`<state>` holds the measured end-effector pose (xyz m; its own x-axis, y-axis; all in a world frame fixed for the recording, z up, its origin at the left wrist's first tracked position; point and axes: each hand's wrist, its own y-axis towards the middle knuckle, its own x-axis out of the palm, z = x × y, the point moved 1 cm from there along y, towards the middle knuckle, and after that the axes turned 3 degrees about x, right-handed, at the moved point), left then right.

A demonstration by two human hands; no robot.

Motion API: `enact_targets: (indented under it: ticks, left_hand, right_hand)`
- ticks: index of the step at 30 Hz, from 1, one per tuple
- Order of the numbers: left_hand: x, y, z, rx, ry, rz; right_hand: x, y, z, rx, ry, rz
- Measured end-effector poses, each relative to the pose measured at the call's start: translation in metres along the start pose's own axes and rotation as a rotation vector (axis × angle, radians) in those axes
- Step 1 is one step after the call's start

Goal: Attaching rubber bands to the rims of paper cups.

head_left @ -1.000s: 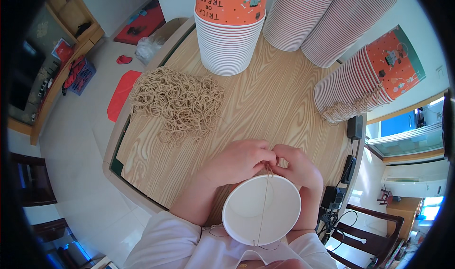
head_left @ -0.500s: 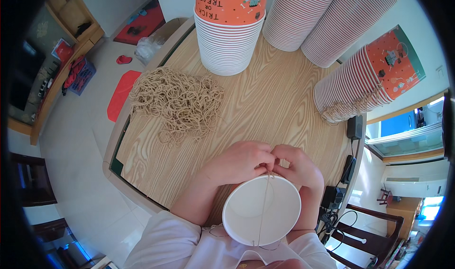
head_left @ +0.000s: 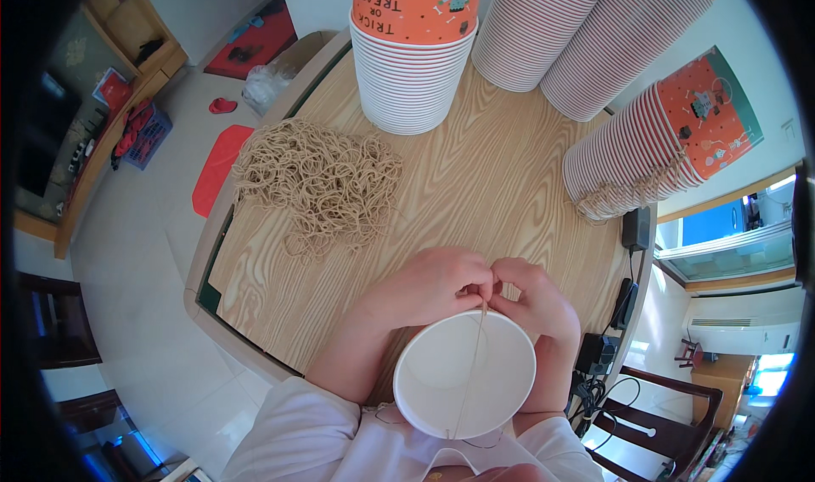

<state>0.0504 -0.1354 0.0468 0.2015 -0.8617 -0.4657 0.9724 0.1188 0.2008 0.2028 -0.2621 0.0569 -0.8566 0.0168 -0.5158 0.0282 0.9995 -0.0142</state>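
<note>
A white-lined paper bucket (head_left: 433, 380) rests in front of my body, its round mouth facing up toward me. A thin tan cord (head_left: 472, 380) runs across the mouth from the near rim to the far rim. At the far rim, my left hand (head_left: 446, 282) and my right hand (head_left: 533, 299) meet with fingertips pinched together on the cord. The exact form of the cord between the fingers is hidden. Beyond my left hand lies a tangled heap of tan cords (head_left: 327, 185) on the wood-grain table (head_left: 475, 193).
A tall stack of orange-printed buckets (head_left: 403, 83) stands at the far edge. More nested stacks (head_left: 543, 32) are behind it. At right, another bucket stack (head_left: 620, 155) has cords along its side. Black power adapters (head_left: 597, 355) and cables line the right table edge, near a dark wooden chair (head_left: 671, 422).
The bucket has shifted slightly left. My hands have risen a little from its far rim, drawing the cord up between the fingertips.
</note>
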Motion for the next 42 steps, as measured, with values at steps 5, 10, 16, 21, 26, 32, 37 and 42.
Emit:
enact_targets:
  ticks: [5,10,16,21,26,32,37,42]
  left_hand:
    - [-0.002,0.0,0.0,-0.032,-0.025,0.017]
    - [-0.006,-0.002,-0.001,-0.038,0.01,0.025]
    - [-0.008,-0.003,-0.001,-0.045,0.033,0.015]
    - [-0.007,-0.003,-0.001,-0.035,0.027,0.03]
    - [-0.008,-0.004,-0.002,-0.045,0.004,0.045]
    - [-0.013,-0.01,-0.003,-0.063,0.075,0.002]
    - [-0.016,-0.01,0.001,-0.097,0.03,0.06]
    - [-0.017,-0.011,0.0,-0.124,0.053,0.051]
  right_hand:
    - [0.0,-0.001,0.002,0.075,0.023,0.001]
    - [0.001,0.0,0.008,0.069,0.071,-0.022]
    - [-0.001,-0.001,0.005,0.066,0.057,-0.006]
    - [0.0,0.001,0.007,-0.001,0.029,-0.014]
    - [-0.003,0.0,0.006,-0.022,-0.005,-0.024]
    - [-0.005,-0.002,0.003,0.072,0.113,0.002]
    - [-0.007,-0.001,0.001,0.064,0.093,-0.022]
    - [-0.006,0.0,0.0,0.024,0.095,-0.029]
